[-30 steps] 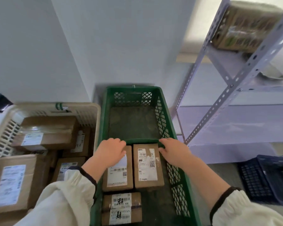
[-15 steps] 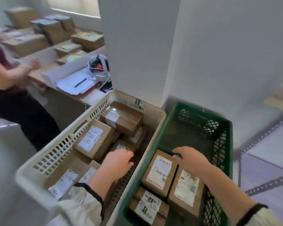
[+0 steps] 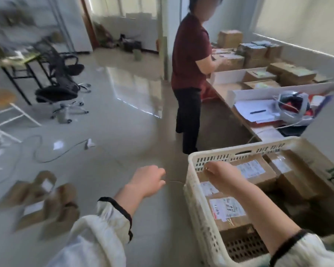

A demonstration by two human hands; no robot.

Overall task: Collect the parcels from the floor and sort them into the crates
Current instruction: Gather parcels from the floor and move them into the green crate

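Observation:
A cream plastic crate point(image 3: 196, 199) stands at the right and holds several brown labelled parcels point(image 3: 253, 171). Several more brown parcels point(image 3: 41, 201) lie blurred on the floor at the lower left. My left hand point(image 3: 147, 181) hangs over the bare floor left of the crate, fingers loosely curled, holding nothing. My right hand point(image 3: 223, 175) is over the crate's near-left corner above the parcels, fingers curled down, with nothing seen in it. The green crate is out of view except a sliver at the bottom right.
A person in a dark red shirt point(image 3: 190, 54) stands just beyond the crate at a long table point(image 3: 266, 130) with boxes and papers. Black office chairs point(image 3: 60, 81), a wooden stool point(image 3: 0, 101) and a cable point(image 3: 46, 158) occupy the floor at left.
My view has swung left from the green crate to the cream crate and the floor. Both hands have left the parcels in the green crate; the left hand is now over the floor.

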